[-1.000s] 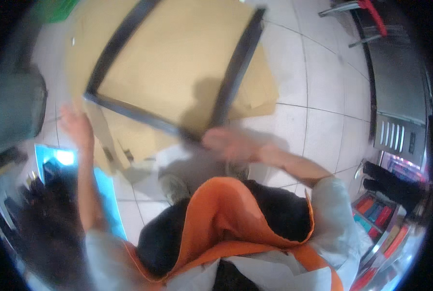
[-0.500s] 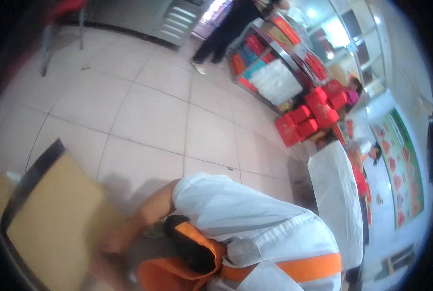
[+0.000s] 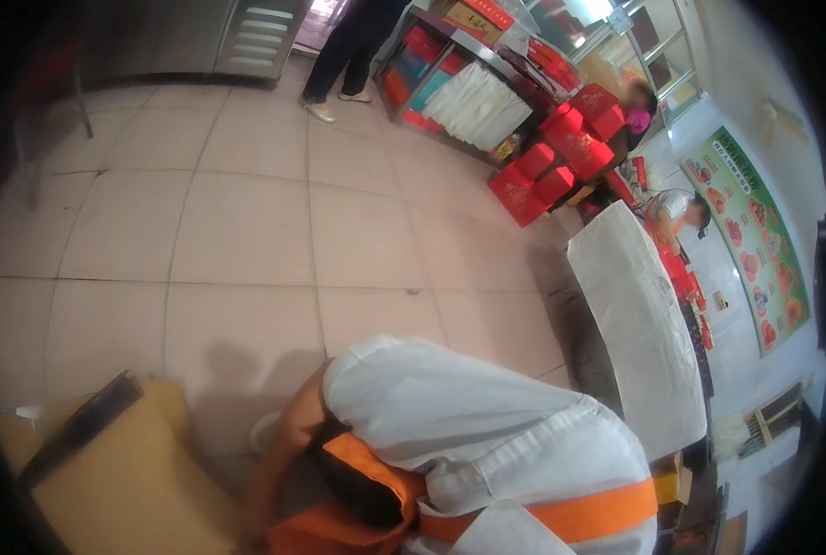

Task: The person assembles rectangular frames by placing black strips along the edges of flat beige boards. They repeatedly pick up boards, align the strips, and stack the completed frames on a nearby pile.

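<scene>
My right arm (image 3: pixel 292 425), in a short white sleeve, bends at the elbow and reaches down toward the lower edge. My right hand (image 3: pixel 257 535) is dim and blurred there, beside a brown cardboard box (image 3: pixel 126 486); its fingers cannot be made out. The box has a dark strip (image 3: pixel 84 425) along one raised edge. I wear an orange apron (image 3: pixel 339 529) with an orange strap (image 3: pixel 570 511) over the white top. My left hand is not in view.
Stacked red boxes (image 3: pixel 570 139) stand beside a metal shelf (image 3: pixel 457 35) at the far right. A table with a white cover (image 3: pixel 639 324) runs along the right. One person (image 3: pixel 353 51) stands at the back; another (image 3: pixel 676 213) is behind the table. Pinkish tiles (image 3: pixel 246 231) pave the floor.
The view has swung slightly, so the room's things sit farther left and higher. The box has shifted lower in the picture, and my right forearm now points more steeply downward.
</scene>
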{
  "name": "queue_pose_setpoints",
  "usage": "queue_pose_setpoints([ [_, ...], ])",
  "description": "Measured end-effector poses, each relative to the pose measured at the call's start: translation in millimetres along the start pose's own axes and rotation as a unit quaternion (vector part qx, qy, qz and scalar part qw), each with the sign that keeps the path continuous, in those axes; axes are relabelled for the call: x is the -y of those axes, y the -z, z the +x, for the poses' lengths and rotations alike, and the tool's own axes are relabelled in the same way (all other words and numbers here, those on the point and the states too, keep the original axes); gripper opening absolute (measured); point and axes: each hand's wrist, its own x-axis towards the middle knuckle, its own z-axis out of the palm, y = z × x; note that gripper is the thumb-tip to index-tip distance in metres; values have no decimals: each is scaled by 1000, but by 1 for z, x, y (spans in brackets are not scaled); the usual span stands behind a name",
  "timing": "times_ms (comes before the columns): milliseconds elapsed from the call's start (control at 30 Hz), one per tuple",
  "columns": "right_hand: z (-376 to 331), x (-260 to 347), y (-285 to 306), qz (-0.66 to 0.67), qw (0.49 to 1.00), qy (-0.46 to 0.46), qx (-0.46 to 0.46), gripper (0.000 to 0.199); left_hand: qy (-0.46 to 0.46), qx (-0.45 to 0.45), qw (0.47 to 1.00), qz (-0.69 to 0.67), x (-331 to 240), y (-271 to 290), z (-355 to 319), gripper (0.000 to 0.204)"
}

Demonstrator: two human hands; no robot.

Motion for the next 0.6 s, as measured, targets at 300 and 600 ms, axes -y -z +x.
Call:
queue_pose_setpoints([
  [300, 23, -19, 36, 81, 994, -48, -54, 66, 268, 151, 934, -180, 82, -13, -139, 63],
  [600, 4, -18, 61, 65, 976, -198, 63, 60, 112, -83, 980, 140, 130, 64, -183, 58],
])
